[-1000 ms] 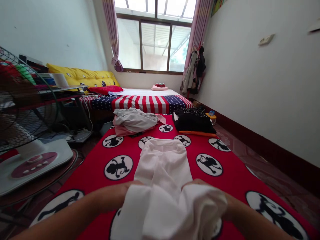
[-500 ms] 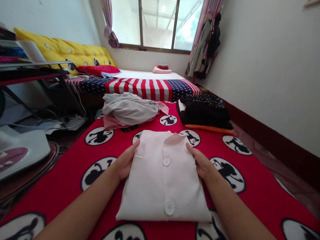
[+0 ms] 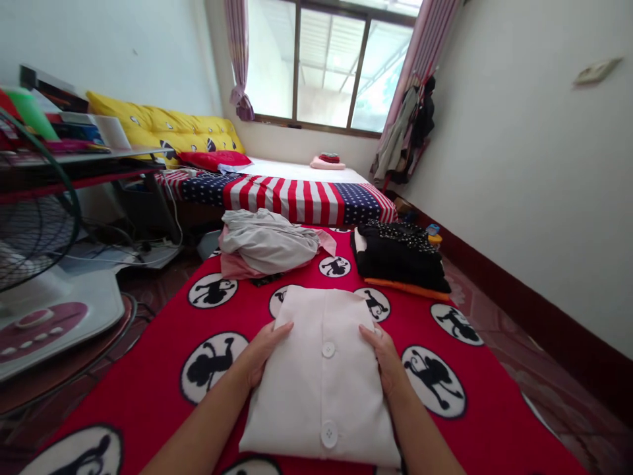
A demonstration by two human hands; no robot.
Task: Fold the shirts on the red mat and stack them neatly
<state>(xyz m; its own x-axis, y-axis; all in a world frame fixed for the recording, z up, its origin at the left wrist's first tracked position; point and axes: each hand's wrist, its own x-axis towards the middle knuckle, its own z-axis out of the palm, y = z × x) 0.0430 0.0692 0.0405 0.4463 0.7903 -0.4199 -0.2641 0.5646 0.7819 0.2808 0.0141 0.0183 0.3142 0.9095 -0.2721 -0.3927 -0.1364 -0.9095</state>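
Observation:
A folded white buttoned shirt (image 3: 321,382) lies on the red blanket (image 3: 148,389) with black monkey prints. My left hand (image 3: 262,353) rests flat against the shirt's left edge, fingers stretched out. My right hand (image 3: 383,359) lies along the right edge in the same way. Neither hand grips the cloth; both press on its sides.
A loose heap of grey and pink clothes (image 3: 267,247) lies beyond the shirt. A folded stack of black garments (image 3: 398,257) sits at the right. A bed with a flag-print cover (image 3: 297,194) stands behind. A fan (image 3: 34,224) and a low table (image 3: 99,165) are at the left.
One second ago both hands held bunched white cloth up close. The shirt now lies folded flat, and my hands sit on its two sides. The camera has tilted up slightly.

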